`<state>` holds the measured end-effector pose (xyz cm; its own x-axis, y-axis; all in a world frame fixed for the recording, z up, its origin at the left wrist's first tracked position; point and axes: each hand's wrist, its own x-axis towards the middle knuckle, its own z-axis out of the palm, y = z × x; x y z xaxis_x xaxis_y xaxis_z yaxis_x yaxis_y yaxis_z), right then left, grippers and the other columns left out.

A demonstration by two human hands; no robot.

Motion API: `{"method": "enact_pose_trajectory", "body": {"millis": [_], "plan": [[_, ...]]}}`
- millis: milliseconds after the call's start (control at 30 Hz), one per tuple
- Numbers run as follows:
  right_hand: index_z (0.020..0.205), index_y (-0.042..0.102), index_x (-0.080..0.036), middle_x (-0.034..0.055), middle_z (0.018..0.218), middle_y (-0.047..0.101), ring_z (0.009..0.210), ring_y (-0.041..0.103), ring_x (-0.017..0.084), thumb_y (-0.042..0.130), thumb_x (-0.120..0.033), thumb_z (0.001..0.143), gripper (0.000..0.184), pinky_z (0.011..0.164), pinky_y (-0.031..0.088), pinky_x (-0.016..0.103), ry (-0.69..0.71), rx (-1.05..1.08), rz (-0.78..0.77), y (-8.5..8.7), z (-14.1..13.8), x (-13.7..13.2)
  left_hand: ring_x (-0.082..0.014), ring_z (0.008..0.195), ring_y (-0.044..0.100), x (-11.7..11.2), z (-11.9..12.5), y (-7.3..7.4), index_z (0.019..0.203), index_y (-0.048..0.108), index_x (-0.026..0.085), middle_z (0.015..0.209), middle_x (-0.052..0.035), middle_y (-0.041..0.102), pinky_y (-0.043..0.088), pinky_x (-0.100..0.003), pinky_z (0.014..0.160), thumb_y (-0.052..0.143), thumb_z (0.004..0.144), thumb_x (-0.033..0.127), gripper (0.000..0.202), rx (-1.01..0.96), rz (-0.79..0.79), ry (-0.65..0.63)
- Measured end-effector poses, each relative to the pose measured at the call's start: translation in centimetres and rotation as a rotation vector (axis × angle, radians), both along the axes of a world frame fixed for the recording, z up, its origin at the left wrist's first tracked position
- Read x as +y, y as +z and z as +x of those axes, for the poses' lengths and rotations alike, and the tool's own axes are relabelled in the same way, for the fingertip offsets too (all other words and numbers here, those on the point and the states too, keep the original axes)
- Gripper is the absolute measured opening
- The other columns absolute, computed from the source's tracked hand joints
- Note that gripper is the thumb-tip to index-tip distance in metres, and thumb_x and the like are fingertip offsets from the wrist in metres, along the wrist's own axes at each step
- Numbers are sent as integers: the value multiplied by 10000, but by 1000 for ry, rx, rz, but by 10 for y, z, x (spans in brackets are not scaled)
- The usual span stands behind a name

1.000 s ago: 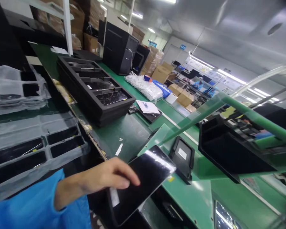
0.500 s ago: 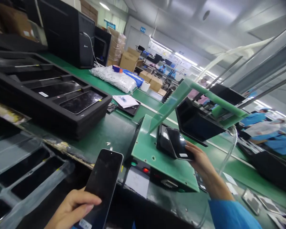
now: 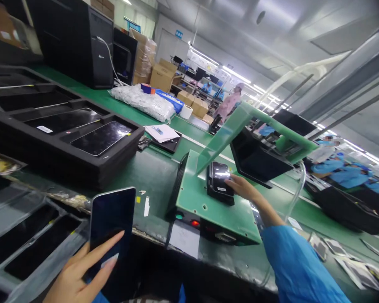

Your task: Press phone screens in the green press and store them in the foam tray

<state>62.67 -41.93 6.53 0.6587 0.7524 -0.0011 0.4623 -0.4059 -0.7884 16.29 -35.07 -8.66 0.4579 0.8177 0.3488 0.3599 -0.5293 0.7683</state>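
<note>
My left hand (image 3: 78, 269) grips a dark smartphone (image 3: 112, 212) near its lower part, upright in front of the bench edge, with thumb and fingers across it. To the right, my right hand (image 3: 248, 191) has its fingertips on the right edge of another smartphone (image 3: 219, 170), which lies in the black holder (image 3: 222, 199) on a green press fixture (image 3: 192, 198). Above that holder, the hinged green frame (image 3: 222, 134) stands raised with a black plate (image 3: 259, 162) on it. My right fingers' far side is hidden.
A black foam tray (image 3: 91, 168) with several phones sits at the left. Below it is a clear plastic tray (image 3: 50, 256) of phones. Bubble-wrap bags (image 3: 142, 101), papers (image 3: 161, 132) and a black computer tower (image 3: 101, 59) stand behind. People in blue (image 3: 344, 170) are at the far right.
My right hand has lowered its tilted smartphone into the black holder. My left hand has moved left and raised its smartphone, whose white tab at the top no longer shows; a white strip lies on the bench.
</note>
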Motion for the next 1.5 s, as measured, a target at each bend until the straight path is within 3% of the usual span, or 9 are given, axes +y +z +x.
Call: {"method": "enact_pose_trajectory", "body": {"millis": [167, 333, 533, 800, 967, 1100, 1233, 1333, 1500], "plan": [[1004, 793, -171, -13, 574, 591, 668, 617, 201, 765, -266, 805, 223, 715, 457, 293, 57, -328, -104, -5, -6, -22, -360, 1177, 634, 29, 86, 26, 1431, 523, 129, 1345, -193, 624, 541, -485, 995, 604, 885, 584, 714, 131, 602, -100], [1347, 652, -214, 122, 1349, 615, 1220, 577, 356, 672, -426, 872, 520, 1073, 425, 495, 359, -500, -186, -22, -13, -105, -372, 1315, 521, 43, 154, 33, 1259, 639, 116, 1486, -201, 503, 433, -529, 1077, 709, 822, 570, 635, 337, 728, -160], [1623, 125, -256, 91, 1629, 245, 1492, 207, 338, 511, -198, 945, 782, 1123, 411, 557, 493, -925, -286, -66, -16, -174, -365, 1317, 512, 48, 167, 20, 1323, 590, 127, 1483, -186, 510, 327, -563, 1137, 614, 889, 582, 629, 338, 766, -154], [1625, 126, -237, 129, 1555, 387, 1389, 398, 415, 492, -333, 984, 744, 1005, 497, 621, 517, -1083, -113, -68, -28, -168, -388, 1328, 511, 34, 153, 33, 1090, 713, 133, 1429, -218, 551, 243, -601, 1196, 671, 853, 569, 498, 321, 808, -75], [1601, 245, -321, 98, 1524, 442, 1342, 480, 372, 590, -372, 976, 716, 1026, 519, 521, 510, -744, 214, -46, -69, -142, -412, 1399, 438, 7, 138, 35, 1465, 475, 144, 1477, -229, 497, 253, -585, 1213, 637, 713, 804, 1013, 23, 596, -167], [1545, 363, -380, 86, 1501, 483, 1305, 528, 338, 656, -541, 943, 688, 1031, 509, 496, 705, 151, 365, -46, -114, -92, -443, 1445, 356, -31, 153, 31, 1606, 17, 140, 1605, -252, 281, 218, -579, 1225, 723, 557, 838, 1445, -200, 303, -391], [1205, 703, -254, 100, 1109, 718, 888, 700, 270, 746, -554, 865, 456, 836, 579, 400, 593, 737, 449, -63, -132, -59, -409, 1452, 359, -56, 176, 39, 1604, 129, 158, 1602, -219, 311, 326, -505, 1203, 783, 613, 716, 1312, -294, 168, -636], [948, 753, -209, 57, 790, 705, 616, 622, 180, 774, -498, 853, 305, 616, 543, 274, 387, 714, 466, -70, -112, -67, -337, 1386, 483, -52, 182, 60, 1563, 284, 150, 1511, -193, 478, 416, -434, 1158, 724, 760, 576, 1010, -392, -75, -561], [870, 768, -195, 58, 717, 668, 578, 589, 188, 838, -499, 771, 327, 559, 522, 270, 216, 534, 393, -70, -53, -95, -222, 1093, 665, -4, 192, 94, 1499, 399, 171, 1272, -119, 666, 521, -368, 1013, 629, 831, 317, 721, -474, -350, -409]]}}
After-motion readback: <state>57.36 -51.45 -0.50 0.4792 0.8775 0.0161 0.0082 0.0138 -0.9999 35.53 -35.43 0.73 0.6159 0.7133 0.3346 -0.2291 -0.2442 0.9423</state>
